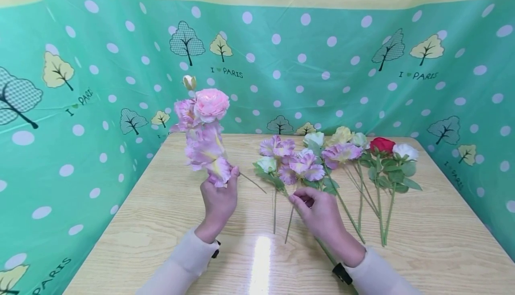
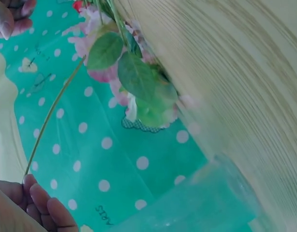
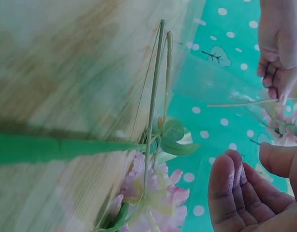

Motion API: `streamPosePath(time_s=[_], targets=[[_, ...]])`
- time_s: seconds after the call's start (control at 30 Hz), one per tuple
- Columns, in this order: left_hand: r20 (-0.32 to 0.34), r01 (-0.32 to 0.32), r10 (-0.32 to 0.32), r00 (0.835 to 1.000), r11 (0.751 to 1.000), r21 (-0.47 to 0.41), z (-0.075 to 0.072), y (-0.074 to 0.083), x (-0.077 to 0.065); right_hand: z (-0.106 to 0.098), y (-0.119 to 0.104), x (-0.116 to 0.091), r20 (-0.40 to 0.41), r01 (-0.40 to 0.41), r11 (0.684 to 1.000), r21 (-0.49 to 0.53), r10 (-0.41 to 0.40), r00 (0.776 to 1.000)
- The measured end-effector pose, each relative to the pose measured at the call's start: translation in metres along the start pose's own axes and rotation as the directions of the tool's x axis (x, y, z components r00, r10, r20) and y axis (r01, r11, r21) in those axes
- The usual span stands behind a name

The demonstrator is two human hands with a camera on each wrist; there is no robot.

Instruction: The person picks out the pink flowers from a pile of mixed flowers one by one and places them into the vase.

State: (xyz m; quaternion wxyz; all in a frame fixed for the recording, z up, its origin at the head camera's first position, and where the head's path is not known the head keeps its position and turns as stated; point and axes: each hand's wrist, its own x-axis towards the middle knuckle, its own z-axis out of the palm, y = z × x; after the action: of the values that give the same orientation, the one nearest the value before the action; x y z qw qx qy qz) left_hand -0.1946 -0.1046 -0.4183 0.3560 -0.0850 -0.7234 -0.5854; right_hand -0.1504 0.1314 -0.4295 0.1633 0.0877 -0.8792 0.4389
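My left hand (image 1: 220,199) pinches the thin stem (image 1: 252,182) of a purple flower (image 1: 219,170). Its free end points right, over the table. Just above this hand stand more purple blooms, a pink flower (image 1: 211,105) and a white bud (image 1: 189,82). A clear, tube-like vessel (image 2: 201,195) appears beside the left hand in the left wrist view; the blooms mostly hide it in the head view. My right hand (image 1: 322,210) hovers over the stems near a purple flower (image 1: 303,165). In the right wrist view its fingers (image 3: 223,188) are loosely bent, thumb apart, nothing between them.
Across the wooden table (image 1: 161,246) on the right lie several artificial flowers, among them a red rose (image 1: 381,145), a white rose (image 1: 405,151) and a pale green rose (image 1: 266,164). Their stems point toward the front. A green dotted cloth (image 1: 289,67) surrounds the table.
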Motion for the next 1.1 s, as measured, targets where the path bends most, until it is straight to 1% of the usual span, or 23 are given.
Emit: streamPosePath(time_s=[0.1, 0.2, 0.33, 0.47, 0.63, 0.7, 0.73, 0.77, 0.8, 0.83, 0.9, 0.97, 1.0, 1.03, 1.07, 1.1], targets=[[-0.035, 0.022, -0.022, 0.999, 1.000, 0.006, -0.004, 0.000, 0.002, -0.002, 0.002, 0.001, -0.011, 0.011, 1.000, -0.005, -0.011, 1.000], [-0.076, 0.019, -0.018, 0.997, 1.000, 0.015, -0.007, -0.001, 0.005, -0.004, 0.004, 0.002, -0.018, 0.019, 1.000, -0.017, -0.019, 1.000], [-0.133, 0.006, 0.004, 0.991, 0.997, 0.071, -0.010, -0.002, 0.010, -0.006, 0.007, 0.003, -0.023, 0.027, 0.999, -0.032, -0.028, 0.999], [-0.182, 0.020, 0.002, 0.983, 0.993, 0.114, -0.014, -0.001, 0.016, -0.008, 0.009, 0.004, -0.024, 0.032, 0.999, -0.029, -0.033, 0.999], [-0.239, 0.031, -0.010, 0.971, 0.996, 0.087, -0.021, 0.000, 0.027, -0.011, 0.010, 0.005, -0.020, 0.031, 0.999, -0.017, -0.032, 0.999], [-0.263, 0.017, 0.007, 0.965, 0.996, 0.088, -0.023, 0.002, 0.033, -0.012, 0.010, 0.005, -0.019, 0.027, 1.000, -0.016, -0.028, 0.999], [-0.271, 0.006, 0.024, 0.962, 0.994, 0.110, -0.025, 0.002, 0.036, -0.012, 0.010, 0.005, -0.019, 0.027, 0.999, -0.019, -0.027, 0.999], [-0.276, -0.011, 0.055, 0.960, 0.988, 0.157, -0.026, 0.003, 0.039, -0.013, 0.010, 0.005, -0.020, 0.027, 0.999, -0.023, -0.027, 0.999], [-0.284, -0.027, 0.080, 0.955, 0.982, 0.187, -0.027, 0.003, 0.043, -0.013, 0.011, 0.005, -0.020, 0.026, 0.999, -0.025, -0.027, 0.999], [-0.284, -0.047, 0.117, 0.952, 0.969, 0.244, -0.028, 0.004, 0.046, -0.014, 0.011, 0.005, -0.021, 0.028, 0.999, -0.028, -0.029, 0.999], [-0.284, -0.079, 0.169, 0.944, 0.950, 0.301, -0.031, 0.005, 0.054, -0.014, 0.011, 0.005, -0.025, 0.031, 0.999, -0.030, -0.031, 0.999], [-0.285, -0.100, 0.213, 0.935, 0.926, 0.364, -0.033, 0.007, 0.060, -0.014, 0.012, 0.005, -0.029, 0.034, 0.999, -0.033, -0.035, 0.999], [-0.291, -0.107, 0.222, 0.931, 0.925, 0.364, -0.034, 0.008, 0.064, -0.014, 0.012, 0.005, -0.030, 0.035, 0.999, -0.034, -0.036, 0.999], [-0.291, -0.114, 0.237, 0.927, 0.916, 0.384, -0.035, 0.009, 0.067, -0.015, 0.012, 0.005, -0.033, 0.035, 0.999, -0.035, -0.036, 0.999], [-0.301, -0.115, 0.235, 0.924, 0.923, 0.368, -0.036, 0.010, 0.070, -0.015, 0.013, 0.005, -0.034, 0.034, 0.999, -0.037, -0.035, 0.999], [-0.304, -0.121, 0.244, 0.921, 0.920, 0.373, -0.037, 0.012, 0.072, -0.015, 0.013, 0.005, -0.035, 0.032, 0.999, -0.039, -0.033, 0.999]])
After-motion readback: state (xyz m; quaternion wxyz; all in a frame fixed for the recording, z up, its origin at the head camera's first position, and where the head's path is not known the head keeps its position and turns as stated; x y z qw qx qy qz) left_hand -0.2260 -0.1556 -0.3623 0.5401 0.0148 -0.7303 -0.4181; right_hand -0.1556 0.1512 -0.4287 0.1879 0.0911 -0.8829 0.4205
